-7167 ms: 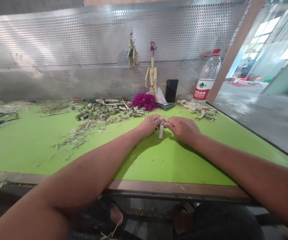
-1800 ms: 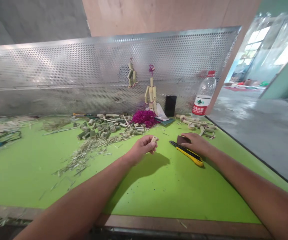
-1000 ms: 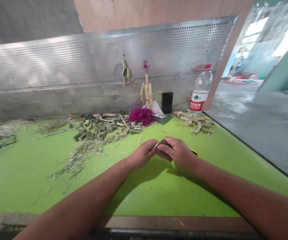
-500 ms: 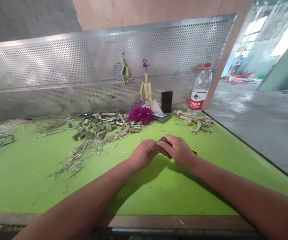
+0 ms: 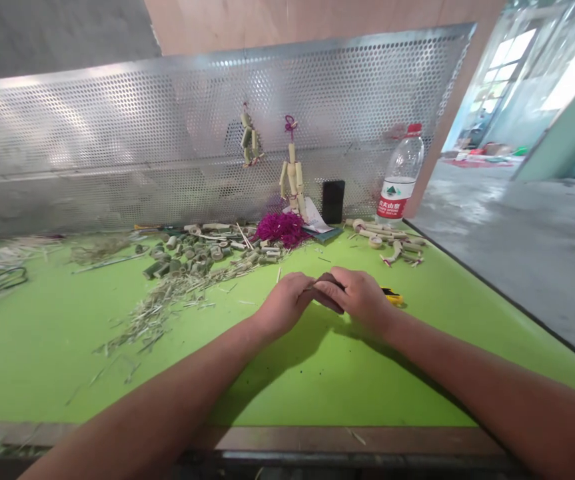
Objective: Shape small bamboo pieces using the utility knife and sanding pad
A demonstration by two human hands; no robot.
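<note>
Above the green tabletop (image 5: 367,380), my right hand (image 5: 360,297) grips a dark brown folded piece (image 5: 330,301), perhaps sandpaper, with the thumb across it. My left hand (image 5: 285,305) is closed right beside it, fingers pinched together; a small thing seems to be between them, but I cannot make it out. Both hands meet at the brown piece. A yellow and black tool (image 5: 393,297) lies just right of my right hand, partly hidden by it.
Cut bamboo pieces (image 5: 187,257), shavings (image 5: 162,307) and purple cord (image 5: 281,230) lie toward the back. A jointed bamboo figure (image 5: 292,175) hangs on the perforated metal screen (image 5: 167,133). A phone (image 5: 333,202) and a bottle (image 5: 400,177) stand at the back right.
My right hand has shifted slightly left and up, so more of the yellow tool shows. Both hands stay closed and together at the brown piece.
</note>
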